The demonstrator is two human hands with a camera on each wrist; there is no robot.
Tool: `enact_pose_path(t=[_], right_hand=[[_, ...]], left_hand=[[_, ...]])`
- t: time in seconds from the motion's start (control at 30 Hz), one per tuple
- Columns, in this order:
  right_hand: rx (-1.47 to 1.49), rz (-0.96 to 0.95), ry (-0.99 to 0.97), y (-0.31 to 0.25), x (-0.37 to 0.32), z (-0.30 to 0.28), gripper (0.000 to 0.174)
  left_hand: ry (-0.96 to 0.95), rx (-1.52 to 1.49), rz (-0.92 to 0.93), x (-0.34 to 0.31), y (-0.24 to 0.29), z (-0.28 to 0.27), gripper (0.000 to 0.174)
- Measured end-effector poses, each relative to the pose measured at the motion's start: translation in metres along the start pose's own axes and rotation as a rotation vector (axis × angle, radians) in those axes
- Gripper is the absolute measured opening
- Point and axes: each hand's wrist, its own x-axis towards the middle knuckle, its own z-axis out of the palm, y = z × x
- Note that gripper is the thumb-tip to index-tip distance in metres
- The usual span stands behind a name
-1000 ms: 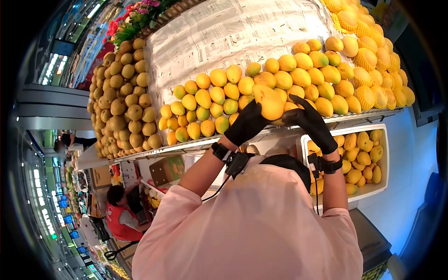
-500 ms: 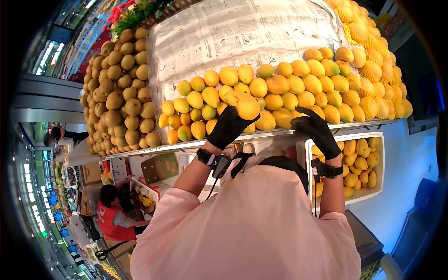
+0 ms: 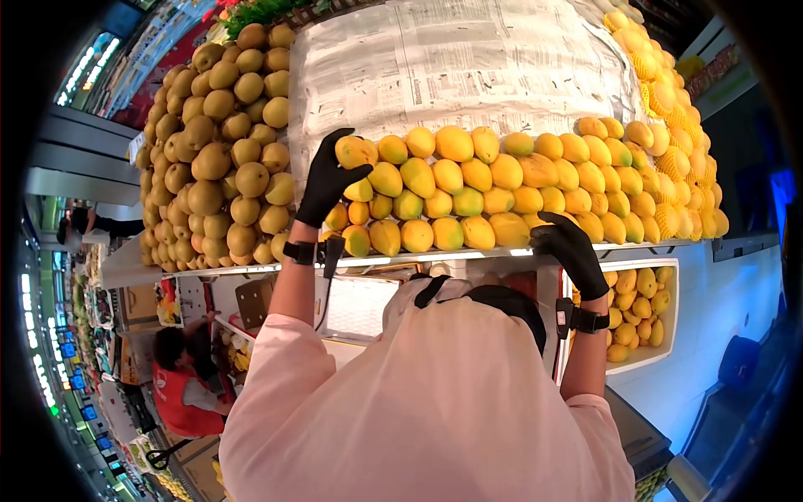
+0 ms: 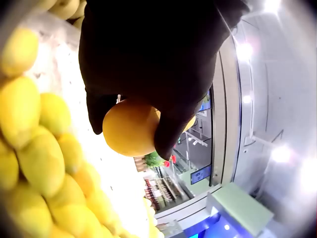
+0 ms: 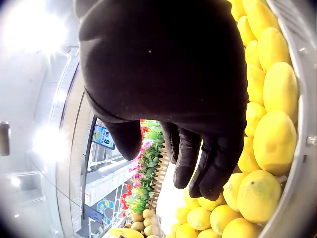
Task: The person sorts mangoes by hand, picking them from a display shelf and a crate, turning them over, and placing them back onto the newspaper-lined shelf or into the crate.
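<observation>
My left hand (image 3: pixel 323 184), in a black glove, holds a yellow mango (image 3: pixel 355 152) at the left end of the mango rows. Thumb and fingers curl around opposite sides of this mango (image 4: pixel 130 128) in the left wrist view. Several rows of mangoes (image 3: pixel 449 176) lie along the front of the sloped stand. Over the front edge, near the lowest row, hovers my black-gloved right hand (image 3: pixel 573 258). It holds nothing, and its fingers (image 5: pixel 218 168) bend loosely downward beside the mangoes in the right wrist view.
Brown round fruit (image 3: pixel 219 171) is heaped left of the mangoes. Newspaper (image 3: pixel 452 63) covers the stand behind them. Net-wrapped yellow fruit (image 3: pixel 669 159) is piled at the right. A white box (image 3: pixel 675 293) of mangoes stands below on the right. A person in a red vest (image 3: pixel 180 402) is at lower left.
My left hand has carried the mango leftward from near the middle of the rows to their left end. The right hand has drawn away from that mango and stays near the front edge.
</observation>
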Motion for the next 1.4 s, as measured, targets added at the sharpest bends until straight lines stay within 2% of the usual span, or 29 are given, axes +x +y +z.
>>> enact_pose_path(t=[0.03,0.17,0.3,0.43,0.77,0.87,0.97,1.17,1.4], right_hand=[[-0.001,-0.002,0.000,0.001,0.000,0.004,0.038],[-0.010,0.020,0.043,0.007,0.003,0.019,0.037],[-0.032,0.009,0.068,0.015,0.008,0.034,0.038],[-0.021,0.044,0.117,0.024,0.002,0.048,0.038],[-0.015,0.041,0.255,0.023,-0.002,0.054,0.034],[0.025,0.061,0.269,0.024,-0.002,0.058,0.033],[0.038,0.073,0.273,0.024,-0.001,0.062,0.034],[-0.002,0.067,0.256,0.026,0.000,0.063,0.034],[-0.075,0.050,0.257,0.027,-0.011,0.059,0.035]], left_hand=[[0.009,0.012,-0.012,0.002,0.001,-0.011,0.067],[-0.086,0.221,-0.004,0.016,-0.050,-0.060,0.062],[-0.178,0.443,-0.027,0.033,-0.083,-0.084,0.062],[-0.248,0.419,0.069,0.049,-0.108,-0.095,0.064],[-0.490,0.269,-0.013,0.078,-0.155,-0.099,0.066],[-0.535,0.192,-0.044,0.078,-0.149,-0.101,0.062],[-0.661,0.114,-0.185,0.076,-0.121,-0.105,0.058],[-0.510,0.113,-0.211,0.073,-0.137,-0.100,0.041],[-0.355,0.089,-0.129,0.068,-0.133,-0.093,0.031]])
